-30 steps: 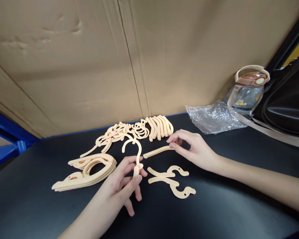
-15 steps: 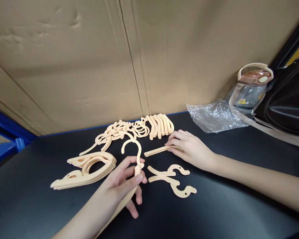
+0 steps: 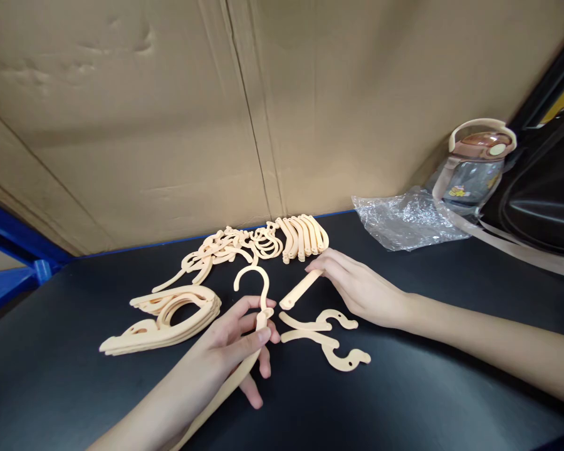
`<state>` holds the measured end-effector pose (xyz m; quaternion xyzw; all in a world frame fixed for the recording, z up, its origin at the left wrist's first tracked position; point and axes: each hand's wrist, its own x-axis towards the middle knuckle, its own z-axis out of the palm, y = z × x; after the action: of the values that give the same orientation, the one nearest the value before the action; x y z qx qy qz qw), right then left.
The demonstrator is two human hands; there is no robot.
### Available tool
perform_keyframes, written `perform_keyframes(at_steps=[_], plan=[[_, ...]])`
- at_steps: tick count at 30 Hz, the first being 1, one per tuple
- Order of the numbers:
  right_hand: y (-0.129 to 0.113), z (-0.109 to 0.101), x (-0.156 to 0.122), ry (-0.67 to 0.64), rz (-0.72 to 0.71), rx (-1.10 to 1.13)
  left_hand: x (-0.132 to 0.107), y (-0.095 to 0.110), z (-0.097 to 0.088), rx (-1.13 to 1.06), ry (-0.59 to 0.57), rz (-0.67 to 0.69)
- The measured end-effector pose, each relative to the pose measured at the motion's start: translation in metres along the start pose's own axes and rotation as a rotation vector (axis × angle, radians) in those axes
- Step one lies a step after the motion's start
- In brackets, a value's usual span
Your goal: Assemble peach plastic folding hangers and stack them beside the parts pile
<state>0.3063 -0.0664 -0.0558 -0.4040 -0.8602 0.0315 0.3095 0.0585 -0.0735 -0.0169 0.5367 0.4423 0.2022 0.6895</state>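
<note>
My left hand (image 3: 244, 344) pinches a beige hanger piece between thumb and fingers. Its hook (image 3: 266, 285) points up, and a long arm (image 3: 225, 388) runs down toward me, partly behind the wrist. In my right hand (image 3: 352, 282) is a flat beige hanger arm (image 3: 301, 289), its holed end angled toward the left hand; its other end is hidden by the fingers. Two curved beige hanger pieces (image 3: 341, 362) lie flat on the black table between and below the hands. To the left sits a stack of folded beige hangers (image 3: 188, 332).
A row of curved hanger arms (image 3: 305, 238) lies at the back, beside a loose pile of hooks and pieces (image 3: 225, 241). A crumpled clear plastic bag (image 3: 408, 219) and a strapped water bottle (image 3: 474, 169) are at the back right. A cardboard wall (image 3: 169, 125) rises behind the table.
My right hand has lifted and turned the hanger arm, so its flat holed face shows and its end tips down toward the left hand. The left hand has barely moved.
</note>
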Motion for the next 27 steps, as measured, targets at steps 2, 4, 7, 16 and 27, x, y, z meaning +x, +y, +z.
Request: perform_keyframes(at_steps=[2, 4, 7, 16, 27], plan=[[0.000, -0.002, 0.000, 0.066, 0.006, 0.025, -0.001, 0.001, 0.000, 0.003, 0.011, -0.012], [0.000, -0.005, 0.000, 0.156, -0.020, 0.026, -0.001, 0.002, 0.001, 0.006, 0.008, -0.017], [-0.003, -0.010, 0.000, 0.212, -0.054, -0.031, -0.002, 0.003, 0.001, 0.011, -0.009, -0.018], [-0.004, -0.010, 0.000, 0.320, 0.022, -0.069, 0.006, -0.006, -0.009, 0.006, -0.090, -0.006], [-0.005, -0.013, 0.000, 0.148, -0.009, 0.297, -0.001, 0.003, -0.001, 0.026, 0.003, -0.043]])
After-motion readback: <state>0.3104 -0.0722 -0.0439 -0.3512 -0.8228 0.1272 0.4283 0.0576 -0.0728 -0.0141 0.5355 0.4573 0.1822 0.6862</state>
